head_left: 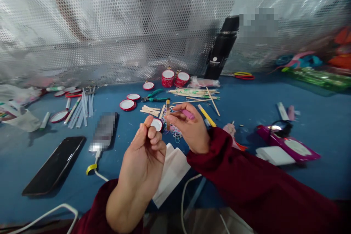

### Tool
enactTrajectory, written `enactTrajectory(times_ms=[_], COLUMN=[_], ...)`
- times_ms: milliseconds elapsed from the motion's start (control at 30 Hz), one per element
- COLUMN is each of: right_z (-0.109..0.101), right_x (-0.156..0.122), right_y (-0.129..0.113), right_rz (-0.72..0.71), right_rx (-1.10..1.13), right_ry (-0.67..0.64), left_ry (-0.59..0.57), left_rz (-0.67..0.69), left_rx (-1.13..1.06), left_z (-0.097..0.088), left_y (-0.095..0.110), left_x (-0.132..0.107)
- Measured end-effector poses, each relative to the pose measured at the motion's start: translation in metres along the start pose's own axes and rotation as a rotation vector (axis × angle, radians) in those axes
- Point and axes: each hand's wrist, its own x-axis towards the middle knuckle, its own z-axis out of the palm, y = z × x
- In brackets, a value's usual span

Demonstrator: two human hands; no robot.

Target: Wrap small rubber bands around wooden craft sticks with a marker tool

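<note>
My right hand (192, 126) pinches an upright, flat brown stick (168, 117) with a yellowish tip between thumb and fingers. A short pinkish-purple rod (188, 114) sticks out between the fingers of that hand. My left hand (146, 146) is raised beside it, thumb and index finger pressed together and the others curled; anything in that pinch is too small to make out. Just behind the left fingertips lies a white disc with a red rim (157, 124), partly hidden. A tangle of coloured thread (175, 131) lies under the right hand, and a white paper sheet (171, 175) between the wrists.
Behind the hands lie craft sticks (150, 110), green-handled pliers (156, 98), red-rimmed discs (127, 104), small red drums (168, 78) and thin wooden sticks (192, 93). A black bottle (222, 47) leans against the mesh. Phones (55, 166) and a white cable (100, 175) are at left.
</note>
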Motion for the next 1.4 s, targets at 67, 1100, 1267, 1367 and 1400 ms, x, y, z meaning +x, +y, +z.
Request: enactTrajectory(times_ms=[67, 1100, 1267, 1367, 1400], right_z=[0.000, -0.004, -0.005, -0.005, -0.005], right_x=[-0.001, -0.010, -0.014, -0.020, -0.021], right_y=[-0.001, -0.015, -0.023, -0.026, -0.026], right_rz=[0.006, -0.126, -0.214, -0.294, -0.324], right_rx=[0.005, -0.119, -0.232, -0.370, -0.418], right_ry=[-0.003, 0.012, -0.018, -0.084, -0.092], left_ry=[0.045, -0.219, -0.201, -0.219, -0.225], left_rz=[0.022, -0.180, -0.145, -0.108, -0.098], left_rx=[0.038, 0.896, 0.847, 0.867, 0.875], left_z=[-0.002, -0.036, -0.038, -0.039, -0.040], left_y=[0.000, -0.001, 0.001, 0.006, 0.007], left_x=[0.002, 0.037, 0.042, 0.045, 0.045])
